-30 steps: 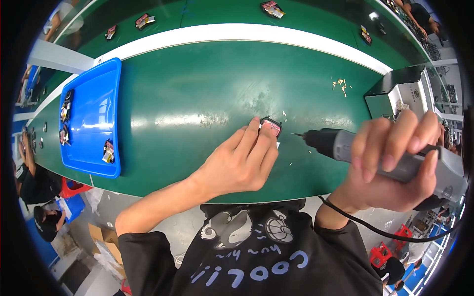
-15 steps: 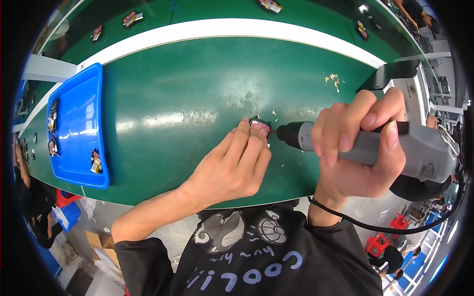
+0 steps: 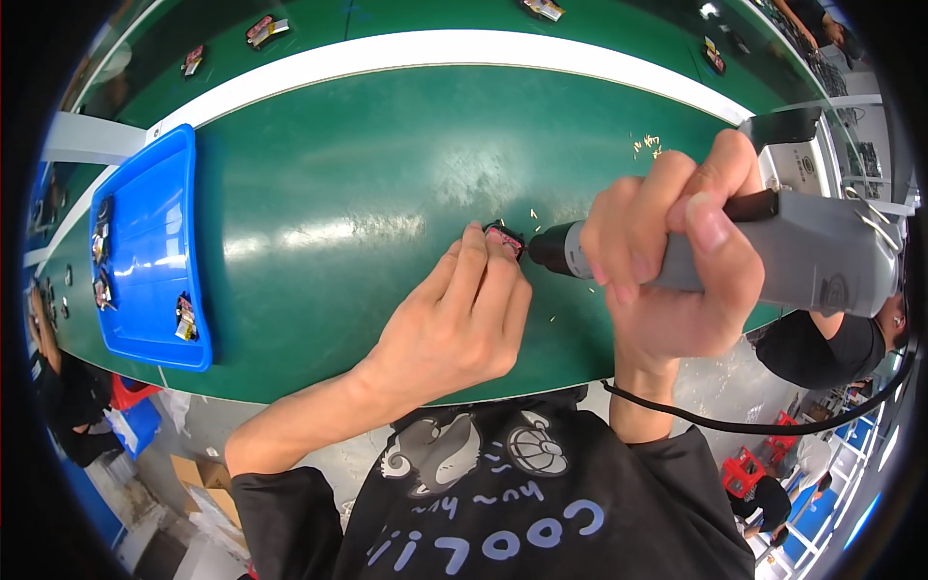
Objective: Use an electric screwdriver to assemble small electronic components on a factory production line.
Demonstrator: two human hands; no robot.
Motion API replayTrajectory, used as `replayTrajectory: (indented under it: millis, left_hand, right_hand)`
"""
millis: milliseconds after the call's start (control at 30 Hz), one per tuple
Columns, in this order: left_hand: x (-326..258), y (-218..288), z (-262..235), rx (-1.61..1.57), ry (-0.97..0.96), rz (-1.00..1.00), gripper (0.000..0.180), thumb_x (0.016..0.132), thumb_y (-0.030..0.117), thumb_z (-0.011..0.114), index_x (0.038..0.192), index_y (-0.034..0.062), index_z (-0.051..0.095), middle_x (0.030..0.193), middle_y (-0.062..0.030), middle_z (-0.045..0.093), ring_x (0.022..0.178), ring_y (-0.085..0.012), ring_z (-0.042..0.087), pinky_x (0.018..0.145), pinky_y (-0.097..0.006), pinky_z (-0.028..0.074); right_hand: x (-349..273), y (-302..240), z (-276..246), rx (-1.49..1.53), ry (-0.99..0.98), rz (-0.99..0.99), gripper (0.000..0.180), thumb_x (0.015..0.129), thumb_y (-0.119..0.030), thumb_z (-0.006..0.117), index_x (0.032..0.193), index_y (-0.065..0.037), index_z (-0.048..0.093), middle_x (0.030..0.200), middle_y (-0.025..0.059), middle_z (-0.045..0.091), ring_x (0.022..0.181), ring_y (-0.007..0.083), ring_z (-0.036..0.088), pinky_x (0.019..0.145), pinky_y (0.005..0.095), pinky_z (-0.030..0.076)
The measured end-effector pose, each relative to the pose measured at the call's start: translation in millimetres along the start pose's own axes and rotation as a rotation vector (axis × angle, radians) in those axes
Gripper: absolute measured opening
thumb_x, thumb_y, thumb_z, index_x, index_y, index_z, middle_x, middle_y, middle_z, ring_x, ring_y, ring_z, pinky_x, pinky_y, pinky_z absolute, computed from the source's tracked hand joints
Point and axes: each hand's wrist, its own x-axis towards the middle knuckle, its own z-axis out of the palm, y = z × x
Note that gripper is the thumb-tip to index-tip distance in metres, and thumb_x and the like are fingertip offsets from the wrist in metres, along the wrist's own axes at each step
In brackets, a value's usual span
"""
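black printed T-shirt, short sleeves, bare forearms

We note the right hand has brought the grey electric screwdriver leftward; its black tip now meets the small part pinned by the left hand, where a gap showed earlier.

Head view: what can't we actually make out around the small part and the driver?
- Small part: mostly covered by the left hand fingertips; shape and type unclear.
- Electric screwdriver tip: hidden where it meets the part; contact cannot be confirmed.
- Screwdriver body: middle wrapped by the right hand.
- Blue tray contents: too small and bent near the rim to identify.
- Specks on the green belt: too small to tell.
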Motion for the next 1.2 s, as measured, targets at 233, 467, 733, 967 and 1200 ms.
replayTrajectory:
  millis: [233, 467, 733, 967, 1200]
  left_hand:
    - [0, -1, -3, -0.027, -0.02, -0.007, 0.025, 0.072, 0.001, 0.068, 0.096, -0.009, 0.068, 0.1, -0.0196, 0.067, 0.099, -0.0329, 0.069, 0.077, -0.036, 0.061]
    - [-8, -2, 0, -0.004, 0.025, 0.021, 0.018, 0.074, 0.002, 0.069, 0.089, -0.008, 0.068, 0.093, -0.0164, 0.067, 0.092, -0.0316, 0.069, 0.077, -0.034, 0.058]
    - [-6, -4, 0, -0.179, 0.038, -0.048, 0.024, 0.076, -0.001, 0.069, 0.099, -0.0079, 0.07, 0.094, -0.0143, 0.066, 0.096, -0.0326, 0.071, 0.078, -0.039, 0.06]
    - [1, -4, -9, -0.127, 0.025, -0.081, 0.027, 0.072, -0.004, 0.07, 0.099, -0.0043, 0.074, 0.095, -0.0128, 0.071, 0.092, -0.0324, 0.072, 0.078, -0.038, 0.061]
    - [9, 5, -15, -0.187, -0.072, -0.09, 0.033, 0.064, -0.002, 0.069, 0.097, -0.0008, 0.074, 0.095, -0.0116, 0.072, 0.095, -0.0318, 0.072, 0.078, -0.038, 0.061]
  right_hand:
    - [-7, 1, 6, -0.1, 0.038, 0.006, 0.01, 0.095, -0.016, 0.043, 0.091, -0.008, 0.04, 0.057, 0.006, 0.042, 0.039, 0.0137, 0.035, 0.038, 0.0318, 0.035]
    - [-29, -16, 11, -0.1, 0.107, -0.17, 0.016, 0.094, -0.021, 0.05, 0.096, -0.007, 0.043, 0.069, 0.0072, 0.049, 0.044, 0.0148, 0.039, 0.042, 0.0309, 0.038]
    - [-111, -105, -94, -0.211, 0.419, -0.554, 0.023, 0.097, -0.027, 0.047, 0.093, -0.005, 0.05, 0.071, 0.0076, 0.049, 0.043, 0.0142, 0.041, 0.043, 0.0298, 0.037]
    - [-149, -95, -165, -0.328, 0.772, -0.785, 0.024, 0.096, -0.03, 0.048, 0.092, -0.007, 0.055, 0.068, 0.0087, 0.052, 0.043, 0.0159, 0.041, 0.043, 0.0306, 0.036]
    - [-145, -81, -166, -0.117, 0.83, -0.642, 0.026, 0.096, -0.029, 0.046, 0.087, -0.007, 0.057, 0.067, 0.0069, 0.049, 0.043, 0.0146, 0.039, 0.043, 0.0315, 0.033]
